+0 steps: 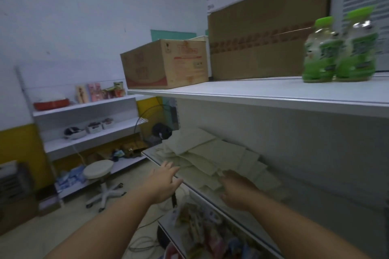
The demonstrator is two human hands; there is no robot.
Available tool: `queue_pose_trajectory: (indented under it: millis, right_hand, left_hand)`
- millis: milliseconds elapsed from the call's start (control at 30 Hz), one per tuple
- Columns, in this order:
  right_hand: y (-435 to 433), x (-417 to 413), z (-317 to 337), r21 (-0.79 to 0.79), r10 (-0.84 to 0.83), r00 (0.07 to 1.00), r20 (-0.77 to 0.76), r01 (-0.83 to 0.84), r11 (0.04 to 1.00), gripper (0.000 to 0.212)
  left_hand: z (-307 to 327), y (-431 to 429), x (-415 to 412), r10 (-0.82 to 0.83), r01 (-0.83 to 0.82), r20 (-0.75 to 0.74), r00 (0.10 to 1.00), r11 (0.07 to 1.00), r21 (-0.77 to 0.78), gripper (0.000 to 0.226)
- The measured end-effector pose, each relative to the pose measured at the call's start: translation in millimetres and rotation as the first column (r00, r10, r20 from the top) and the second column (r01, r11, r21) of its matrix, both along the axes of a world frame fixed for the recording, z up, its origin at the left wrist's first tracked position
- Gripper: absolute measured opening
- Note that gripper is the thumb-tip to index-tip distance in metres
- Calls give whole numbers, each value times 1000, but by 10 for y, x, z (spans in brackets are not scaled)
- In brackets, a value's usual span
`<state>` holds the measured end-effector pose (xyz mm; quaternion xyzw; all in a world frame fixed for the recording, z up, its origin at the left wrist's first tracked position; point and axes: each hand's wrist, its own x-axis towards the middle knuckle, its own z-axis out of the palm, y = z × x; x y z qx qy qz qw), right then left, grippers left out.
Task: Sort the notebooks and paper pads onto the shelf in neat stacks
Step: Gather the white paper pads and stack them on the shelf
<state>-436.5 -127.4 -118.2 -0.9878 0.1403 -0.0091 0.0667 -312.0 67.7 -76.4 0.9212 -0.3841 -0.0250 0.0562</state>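
Observation:
Several pale paper pads and notebooks (212, 153) lie scattered and overlapping on the middle shelf (202, 192). My left hand (163, 182) reaches toward the shelf's front edge with its fingers straight, holding nothing, just short of the nearest pads. To the right, my right hand (236, 190) lies over the pads at the shelf's front. Its fingers are blurred and point into the pile, and I cannot tell whether they grip anything.
The upper shelf (263, 94) carries a cardboard box (166, 64), a large flat carton (265, 42) and two green bottles (339, 48). Colourful packets (202, 229) fill the lower shelf. A white stool (99, 171) and wall shelves (88, 120) stand to the left.

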Motion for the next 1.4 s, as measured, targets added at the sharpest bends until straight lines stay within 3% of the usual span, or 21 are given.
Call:
queue_pose_trajectory:
  millis: [300, 467, 533, 633, 700, 767, 833, 933, 1000, 1100, 1167, 1267, 1300, 1400]
  right_hand:
    - [-64, 1207, -153, -14, -6, 997, 72, 7, 1000, 37]
    - [41, 1765, 13, 277, -237, 954, 183, 181, 943, 33]
    - [98, 2043, 11, 524, -403, 908, 119, 287, 802, 36]
    - [193, 2432, -28, 890, -634, 772, -41, 317, 328, 42]
    - [269, 2614, -26, 966, -706, 696, -135, 251, 62, 40]
    - [348, 2715, 0, 980, -757, 637, -142, 200, -15, 35]
    - [384, 2756, 8, 974, -789, 606, -106, 222, 40, 30]
    - [415, 2716, 45, 939, -798, 603, -3, 276, 204, 28]
    - [418, 2641, 46, 961, -836, 541, 93, 172, 218, 24]
    - [480, 2448, 34, 980, -875, 460, 151, 44, 193, 27]
    - [527, 2321, 12, 984, -862, 484, 148, 19, 179, 25]
    - [572, 2244, 34, 976, -819, 546, 179, 5, 217, 23]
    - [583, 2222, 57, 964, -808, 553, 204, 31, 265, 22]
    - [485, 2118, 38, 842, -797, 547, 256, 279, 462, 28]
  left_hand:
    - [-197, -72, 844, 4, -24, -139, 990, 989, -147, 54]
    - [-200, -192, 1453, -56, 10, -176, 983, 967, -255, 46]
    - [-209, -274, 1765, -97, 38, -171, 981, 946, -322, 41]
    - [-258, -371, 2185, -137, 26, -219, 966, 896, -443, 37]
    - [-312, -392, 2404, -210, 75, -248, 946, 884, -461, 38]
    - [-350, -387, 2587, -299, 150, -267, 916, 872, -466, 37]
    - [-329, -364, 2738, -373, 189, -280, 885, 836, -516, 32]
    - [-320, -340, 2964, -367, 52, -312, 876, 715, -697, 23]
    - [-351, -378, 3080, -376, -56, -391, 840, 656, -753, 18]
    - [-416, -476, 3092, -410, -189, -550, 727, 651, -735, 14]
    - [-422, -577, 3011, -440, -286, -682, 584, 674, -680, 15]
    - [-338, -713, 2874, -527, -412, -844, 98, 751, -517, 22]
    - [-326, -741, 2848, -544, -426, -839, 4, 758, -494, 22]
    - [-350, -767, 2796, -557, -461, -830, 30, 729, -506, 34]
